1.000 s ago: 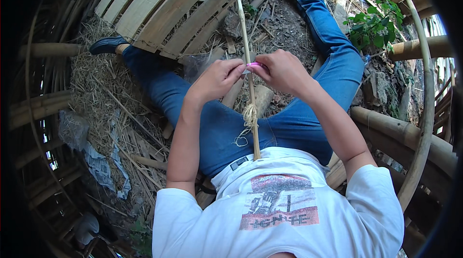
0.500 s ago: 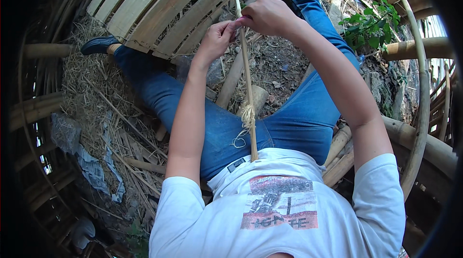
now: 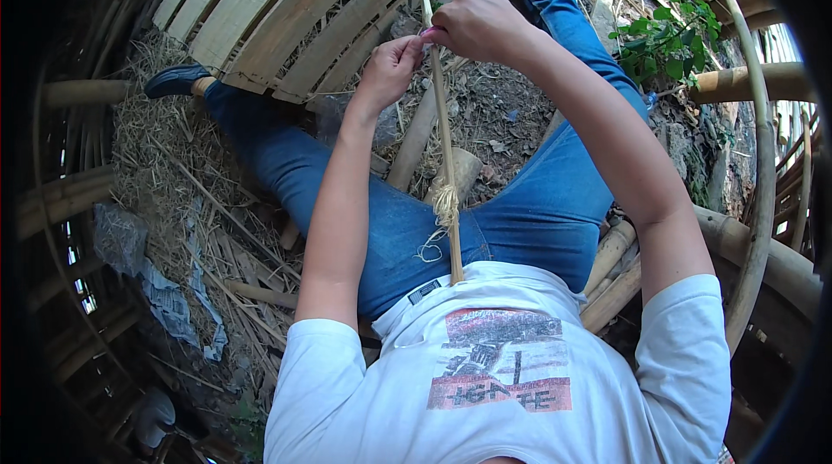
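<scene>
A long thin wooden stick (image 3: 443, 117) runs from my waist, between my legs, away to the upper edge. My left hand (image 3: 392, 72) and my right hand (image 3: 485, 26) meet at its upper part. Both pinch a small pink strip (image 3: 430, 32) at the stick; whether it is string, tape or cloth is too small to tell. Lower down, a tuft of pale frayed fibre (image 3: 445, 207) is wound around the stick, with loose strands hanging onto my jeans. The fingertips of my right hand are partly hidden.
A slatted wooden crate (image 3: 286, 22) stands ahead on the left, near my left shoe (image 3: 176, 80). A short log piece (image 3: 461, 171) lies between my legs. Straw and crumpled plastic (image 3: 120, 234) cover the left ground. Bamboo poles (image 3: 752, 87) and a leafy plant (image 3: 672, 39) border the right.
My hands stay at the same spot on the stick. The fingers have shifted slightly around the pink strip, and my right elbow has moved a little outward.
</scene>
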Action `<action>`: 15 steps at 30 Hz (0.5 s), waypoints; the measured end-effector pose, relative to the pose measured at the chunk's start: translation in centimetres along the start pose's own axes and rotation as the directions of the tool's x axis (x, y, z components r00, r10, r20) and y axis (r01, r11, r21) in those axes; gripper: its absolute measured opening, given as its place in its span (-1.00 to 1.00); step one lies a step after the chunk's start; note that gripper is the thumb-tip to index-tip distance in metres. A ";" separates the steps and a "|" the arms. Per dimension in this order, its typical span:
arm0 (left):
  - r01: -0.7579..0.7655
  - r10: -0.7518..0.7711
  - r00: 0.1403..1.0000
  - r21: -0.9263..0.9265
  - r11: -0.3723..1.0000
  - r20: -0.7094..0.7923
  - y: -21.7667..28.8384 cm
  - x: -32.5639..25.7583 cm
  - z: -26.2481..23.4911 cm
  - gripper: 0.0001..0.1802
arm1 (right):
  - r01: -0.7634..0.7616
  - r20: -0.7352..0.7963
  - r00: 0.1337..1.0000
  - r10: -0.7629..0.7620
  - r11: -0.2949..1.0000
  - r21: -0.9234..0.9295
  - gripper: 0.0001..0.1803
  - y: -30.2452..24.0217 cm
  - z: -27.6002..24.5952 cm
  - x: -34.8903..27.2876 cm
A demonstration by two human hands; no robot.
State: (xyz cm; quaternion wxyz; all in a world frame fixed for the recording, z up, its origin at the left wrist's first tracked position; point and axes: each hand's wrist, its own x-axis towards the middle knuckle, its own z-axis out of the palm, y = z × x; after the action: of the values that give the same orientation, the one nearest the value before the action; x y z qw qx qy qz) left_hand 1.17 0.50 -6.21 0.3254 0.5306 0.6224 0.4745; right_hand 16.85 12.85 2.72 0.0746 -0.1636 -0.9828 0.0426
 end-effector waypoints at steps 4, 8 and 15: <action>0.015 -0.015 1.000 -0.055 0.998 0.011 -0.3 -0.1 0.1 -0.55 | -0.004 0.016 1.000 0.004 1.000 0.015 -0.63 -0.1 -0.2 0.1; -0.009 0.010 0.999 -0.037 0.999 0.030 -0.6 0.1 0.0 -0.54 | -0.031 0.053 0.998 0.028 0.998 0.055 -0.62 -0.1 -0.4 0.0; 0.003 0.005 0.997 -0.124 0.992 0.072 -1.1 0.2 -0.2 -0.52 | -0.059 0.117 0.992 0.049 0.995 0.081 -0.61 -0.1 -0.6 0.5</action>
State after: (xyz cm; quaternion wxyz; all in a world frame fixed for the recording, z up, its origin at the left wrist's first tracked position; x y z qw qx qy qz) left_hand 0.61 0.65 -7.17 0.3798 0.5262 0.5793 0.4932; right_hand 16.45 12.93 3.38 0.0238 -0.1842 -0.9779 0.0956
